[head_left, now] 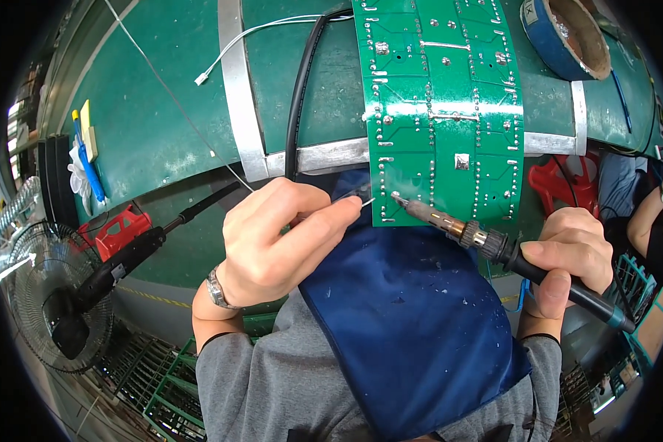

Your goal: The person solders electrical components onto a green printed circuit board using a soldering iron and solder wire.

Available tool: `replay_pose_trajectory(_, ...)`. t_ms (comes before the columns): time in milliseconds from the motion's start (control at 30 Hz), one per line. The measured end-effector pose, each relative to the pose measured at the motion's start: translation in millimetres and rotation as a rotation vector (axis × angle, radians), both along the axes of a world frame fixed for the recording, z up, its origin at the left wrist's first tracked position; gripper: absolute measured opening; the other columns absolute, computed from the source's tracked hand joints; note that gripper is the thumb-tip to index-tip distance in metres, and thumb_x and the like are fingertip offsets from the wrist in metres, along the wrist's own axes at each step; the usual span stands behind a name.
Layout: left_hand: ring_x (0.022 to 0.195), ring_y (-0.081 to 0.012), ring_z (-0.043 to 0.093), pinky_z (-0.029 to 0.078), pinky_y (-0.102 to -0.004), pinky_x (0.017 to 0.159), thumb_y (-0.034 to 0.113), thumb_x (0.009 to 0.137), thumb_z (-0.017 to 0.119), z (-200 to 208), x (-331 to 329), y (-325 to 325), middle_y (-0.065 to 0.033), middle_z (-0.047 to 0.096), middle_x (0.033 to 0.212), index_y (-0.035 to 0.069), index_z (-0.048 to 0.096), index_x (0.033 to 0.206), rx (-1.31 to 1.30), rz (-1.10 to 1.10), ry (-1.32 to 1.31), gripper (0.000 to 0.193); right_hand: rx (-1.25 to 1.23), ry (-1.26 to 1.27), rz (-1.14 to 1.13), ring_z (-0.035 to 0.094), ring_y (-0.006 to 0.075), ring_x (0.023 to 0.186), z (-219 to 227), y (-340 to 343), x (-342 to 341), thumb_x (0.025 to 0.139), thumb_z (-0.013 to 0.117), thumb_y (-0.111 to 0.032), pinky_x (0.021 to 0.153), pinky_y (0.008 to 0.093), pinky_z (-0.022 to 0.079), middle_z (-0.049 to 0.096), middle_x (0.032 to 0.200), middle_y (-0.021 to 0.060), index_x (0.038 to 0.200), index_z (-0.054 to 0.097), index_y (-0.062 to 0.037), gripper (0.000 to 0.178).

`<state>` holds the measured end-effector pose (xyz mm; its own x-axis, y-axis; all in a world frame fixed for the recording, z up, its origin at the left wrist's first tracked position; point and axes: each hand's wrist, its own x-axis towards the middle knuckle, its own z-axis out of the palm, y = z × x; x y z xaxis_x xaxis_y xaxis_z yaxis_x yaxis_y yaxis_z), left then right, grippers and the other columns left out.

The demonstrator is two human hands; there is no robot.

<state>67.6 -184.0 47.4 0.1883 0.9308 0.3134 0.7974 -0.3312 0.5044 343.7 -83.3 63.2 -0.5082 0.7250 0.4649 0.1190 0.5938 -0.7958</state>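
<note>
A long green circuit board [449,140] with rows of solder joints extends over the near edge of the bench. My right hand [571,258] grips the black handle of a soldering iron [486,239]. Its tip rests at a joint near the board's lower left corner, and thin smoke rises there. My left hand [283,236] pinches a thin strand of solder wire [367,202], whose end reaches close to the iron's tip. The strand runs back from that hand up toward the far left.
A green bench top [155,96] with metal strips lies ahead. A blue round container [563,37] stands at the far right, and a white cable with a connector [201,78] lies left of the board. A fan [59,295] is at left; another person's arm [647,228] shows at right.
</note>
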Motion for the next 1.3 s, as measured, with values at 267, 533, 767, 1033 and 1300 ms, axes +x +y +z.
replay_pose_trajectory(267,0.059,-0.0166,0.055,0.042,-0.0284,0.05,0.001,0.06,0.08,-1,4,-3,-0.0025,0.055,0.073,0.006,0.076,0.094,-0.017,-0.093,0.015,0.034,0.023,-0.008,0.09,0.051,0.0128,0.04,-6,-4,-4,0.088,0.065,-0.024,0.041,0.025,0.038,0.055,0.051,-0.0008,0.077,0.069,-0.0029,0.024)
replay_pose_trajectory(533,0.062,-0.0154,0.055,0.042,-0.027,0.052,-0.001,0.063,0.081,2,-2,-2,-0.0029,0.053,0.075,0.009,0.076,0.095,-0.023,0.003,0.009,0.033,0.06,0.064,0.126,0.05,0.0129,0.039,-8,-2,-2,0.09,0.064,-0.027,0.039,0.0252,0.035,0.054,0.051,0.0001,0.08,0.069,0.0,0.029)
replay_pose_trajectory(767,0.06,-0.013,0.056,0.045,-0.0262,0.053,-0.002,0.07,0.078,14,-29,43,-0.004,0.057,0.075,0.007,0.074,0.094,0.024,0.13,-0.129,0.026,-0.025,0.12,-0.181,0.054,0.014,0.052,-11,-3,7,0.094,0.061,-0.042,0.052,0.026,0.041,0.059,0.061,0.0037,0.097,0.066,-0.0006,0.042)
replay_pose_trajectory(1033,0.06,-0.0044,0.043,0.031,-0.0201,0.05,-0.001,0.081,0.071,9,-62,142,0.0009,0.054,0.074,0.005,0.074,0.097,0.123,0.062,-0.175,0.017,-0.026,-0.073,-0.325,0.065,0.0186,0.066,2,38,-30,0.084,0.073,-0.015,0.061,0.0276,0.052,0.071,0.086,0.0185,0.108,0.066,0.0102,0.036)
replay_pose_trajectory(1300,0.054,-0.0089,0.045,0.038,-0.024,0.047,0.005,0.077,0.077,-26,-72,162,-0.0005,0.054,0.073,0.012,0.075,0.093,0.182,0.165,-0.2,0.017,0.223,-0.232,-0.238,0.063,0.0183,0.061,4,84,-65,0.079,0.069,-0.002,0.057,0.0277,0.049,0.07,0.078,0.0116,0.098,0.071,0.0035,0.02)
